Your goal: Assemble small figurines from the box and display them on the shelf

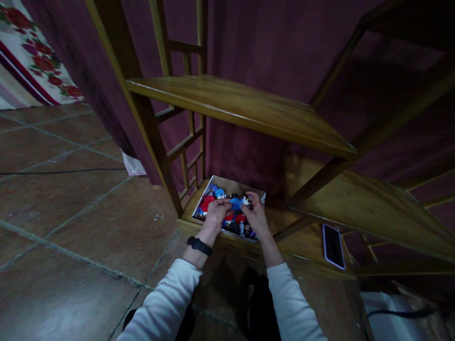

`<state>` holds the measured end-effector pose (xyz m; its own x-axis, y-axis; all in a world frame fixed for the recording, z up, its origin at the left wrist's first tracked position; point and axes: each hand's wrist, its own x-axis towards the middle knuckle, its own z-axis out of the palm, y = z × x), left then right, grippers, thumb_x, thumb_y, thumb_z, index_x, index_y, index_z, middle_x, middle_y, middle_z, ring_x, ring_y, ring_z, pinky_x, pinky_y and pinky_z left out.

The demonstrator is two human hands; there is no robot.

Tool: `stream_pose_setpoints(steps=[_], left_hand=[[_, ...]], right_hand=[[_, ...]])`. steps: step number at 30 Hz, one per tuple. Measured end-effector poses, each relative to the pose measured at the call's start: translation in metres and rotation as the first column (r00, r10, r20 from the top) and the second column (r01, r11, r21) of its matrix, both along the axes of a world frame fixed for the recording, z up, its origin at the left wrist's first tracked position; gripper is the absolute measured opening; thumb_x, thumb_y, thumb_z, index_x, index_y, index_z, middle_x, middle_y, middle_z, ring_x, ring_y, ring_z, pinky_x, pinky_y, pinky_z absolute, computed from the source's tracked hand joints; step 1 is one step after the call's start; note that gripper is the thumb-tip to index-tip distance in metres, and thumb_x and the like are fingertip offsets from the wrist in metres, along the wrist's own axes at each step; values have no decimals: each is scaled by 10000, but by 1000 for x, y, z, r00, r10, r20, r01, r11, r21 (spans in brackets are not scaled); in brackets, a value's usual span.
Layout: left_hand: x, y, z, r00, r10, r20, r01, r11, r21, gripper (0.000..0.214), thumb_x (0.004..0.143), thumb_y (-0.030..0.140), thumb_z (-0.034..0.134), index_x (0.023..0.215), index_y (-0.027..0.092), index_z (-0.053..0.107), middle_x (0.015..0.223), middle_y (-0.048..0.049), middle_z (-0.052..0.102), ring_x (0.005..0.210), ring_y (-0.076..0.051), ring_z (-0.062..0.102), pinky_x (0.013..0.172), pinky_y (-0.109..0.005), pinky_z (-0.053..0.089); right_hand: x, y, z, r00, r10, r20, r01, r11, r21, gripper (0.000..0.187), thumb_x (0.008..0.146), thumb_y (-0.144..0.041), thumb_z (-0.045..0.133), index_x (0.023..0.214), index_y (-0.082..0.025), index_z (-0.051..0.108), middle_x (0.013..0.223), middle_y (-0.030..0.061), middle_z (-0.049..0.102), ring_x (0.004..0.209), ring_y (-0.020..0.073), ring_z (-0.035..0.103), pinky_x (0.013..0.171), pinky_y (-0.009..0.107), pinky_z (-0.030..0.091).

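An open cardboard box (212, 182) on the low shelf holds several small colourful toy figures, among them red, blue, white and black pieces. Over the box, my left hand (216, 213) is closed, its fingertips pinching the edge of a blue round piece (235, 204). My right hand (256, 215) curls around a small white toy figure (246, 201) right beside that piece. Whether the blue disc is the figure's base or a separate part, I cannot tell. A red round piece (206, 203) lies in the box left of my left hand.
A wooden shelf board (227, 102) juts out above the box, with a slanting post (138, 113) at its left. On the lower shelf to the right lies a phone (333, 246). A purple curtain (249, 57) hangs behind. A dark cable (64, 171) crosses the tiled floor.
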<state>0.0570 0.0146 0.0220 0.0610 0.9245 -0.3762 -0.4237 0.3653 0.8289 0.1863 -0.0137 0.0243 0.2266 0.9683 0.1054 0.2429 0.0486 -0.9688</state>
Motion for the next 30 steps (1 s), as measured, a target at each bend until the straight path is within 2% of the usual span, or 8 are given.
stream_pose_setpoints(steps=[2,4,8,11,14,17,23,30], left_hand=[[0,0,1,1000,-8,-3,8,1000,-7,131,561,92,681,690,105,660,624,-38,656,552,-115,603,582,-247,519],[0,-1,1,1000,-9,5,9,1000,-15,146,559,91,688,701,103,660,641,-47,664,577,-125,616,595,-257,527],[1,-3,1,999,-30,29,30,1000,-9,177,552,99,705,724,96,662,688,-64,678,601,-134,625,610,-268,538],[3,-4,1,999,-17,41,16,1000,6,172,553,106,708,719,98,662,674,-53,672,596,-131,624,615,-265,539],[3,-5,2,999,-4,49,3,1000,16,156,553,111,709,701,98,661,664,-51,670,592,-133,625,608,-263,538],[3,-4,4,999,-3,55,2,1000,17,143,555,114,711,686,96,659,650,-53,666,581,-133,621,597,-265,536],[3,-2,0,999,-1,52,-1,999,38,177,546,116,728,711,98,666,677,-55,667,617,-138,629,609,-262,530],[4,-2,-4,995,-22,98,17,998,56,191,542,136,753,708,96,669,660,-39,657,591,-117,613,631,-266,529]], right_hand=[[4,2,-1,965,3,-263,-18,998,-55,472,701,-339,588,1158,-284,487,853,-26,588,615,112,548,553,242,460],[8,3,-2,900,-12,-435,-40,993,-111,443,675,-367,618,1100,-269,539,817,-29,593,577,102,541,506,227,457],[9,6,-6,803,-54,-593,-44,988,-149,318,609,-330,695,893,-212,616,780,-26,610,621,98,573,626,261,529],[6,5,-6,776,-30,-630,-63,990,-126,365,563,-264,734,904,-201,617,777,-17,637,715,125,619,769,319,536],[6,4,-6,806,-7,-592,-93,986,-138,476,532,-234,758,979,-196,602,781,-5,659,756,151,642,782,333,534],[9,3,-7,861,-14,-509,-65,989,-136,459,575,-324,745,991,-192,603,748,1,658,711,156,645,725,329,549],[11,9,-15,980,-11,-200,-8,995,-95,426,662,-448,657,1008,-205,602,656,-30,616,555,126,593,559,271,543],[8,10,-21,993,-83,79,89,993,-77,433,694,-468,617,1043,-212,597,791,26,670,528,149,615,492,264,508]])
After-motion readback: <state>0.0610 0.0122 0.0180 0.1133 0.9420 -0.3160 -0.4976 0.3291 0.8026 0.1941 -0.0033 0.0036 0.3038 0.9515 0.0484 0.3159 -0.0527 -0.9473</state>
